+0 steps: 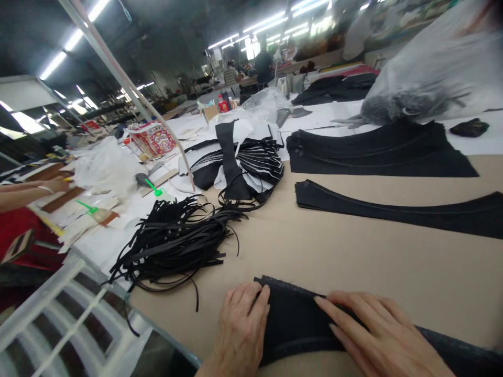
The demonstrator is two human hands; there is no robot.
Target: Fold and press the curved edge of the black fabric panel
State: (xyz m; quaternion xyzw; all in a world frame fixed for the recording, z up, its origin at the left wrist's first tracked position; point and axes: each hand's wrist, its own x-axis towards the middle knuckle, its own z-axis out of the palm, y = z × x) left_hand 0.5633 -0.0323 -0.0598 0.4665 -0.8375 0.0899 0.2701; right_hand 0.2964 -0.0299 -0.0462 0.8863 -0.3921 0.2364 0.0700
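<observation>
A black fabric piece [294, 319] lies at the near edge of the brown paper-covered table [334, 251]. My left hand [241, 330] rests on the table at the piece's left end, fingers extended and touching its edge. My right hand [377, 335] lies flat on top of the piece, fingers stretched out toward the left. Neither hand grips anything.
A tangle of black strips [173, 243] lies left of centre. Curved black fabric stacks [393, 207] [373, 152] sit further back, with a pile of black and white pieces [243, 162]. Another person's arm [27, 191] reaches in at far left. A white rack [63, 314] stands below the table edge.
</observation>
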